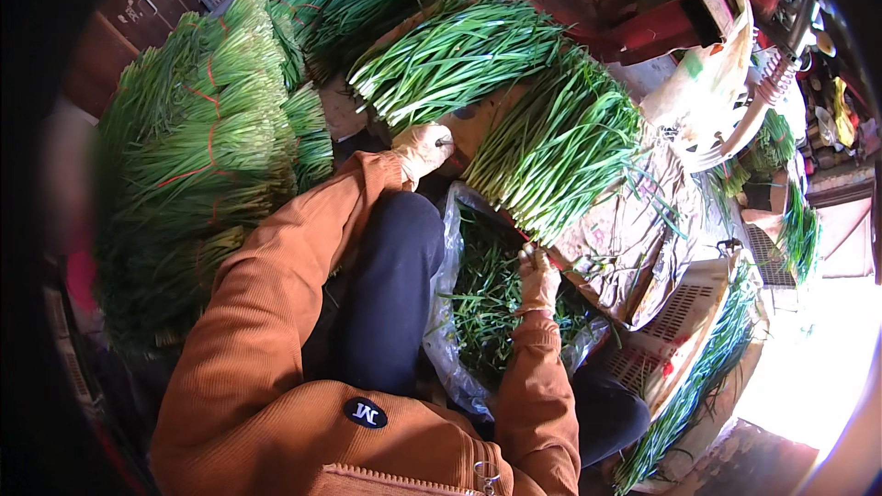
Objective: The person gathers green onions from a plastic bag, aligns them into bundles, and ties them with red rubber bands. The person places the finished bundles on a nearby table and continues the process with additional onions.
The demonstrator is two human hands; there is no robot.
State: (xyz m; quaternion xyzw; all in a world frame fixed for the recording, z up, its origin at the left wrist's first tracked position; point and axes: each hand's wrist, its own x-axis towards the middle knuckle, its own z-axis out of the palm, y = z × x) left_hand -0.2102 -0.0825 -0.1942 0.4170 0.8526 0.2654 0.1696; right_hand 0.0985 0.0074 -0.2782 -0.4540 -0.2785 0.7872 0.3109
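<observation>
Garlic chives (560, 138) lie in a thick loose pile on a low work surface in front of me, their pale cut ends toward me. My right hand (538, 279), in a pale work glove, is closed at the near edge of this pile. A thin red strip (526, 236) shows at its fingertips. My left hand (424, 149), gloved too, is curled beside a second pile of chives (455, 50); what its fingers hold, if anything, is hidden. Between my knees stands a bag of clear plastic (447, 298) with loose green trimmings (487, 289) inside.
Tall stacked chive bundles (216, 119) with red ties rise at my left; more chives (354, 5) lie beyond. Brown sheeting (625, 239) covers the work surface's right part. A pale plastic crate (671, 321) with chives (698, 381) stands at right. A red metal frame (661, 28) is at the back.
</observation>
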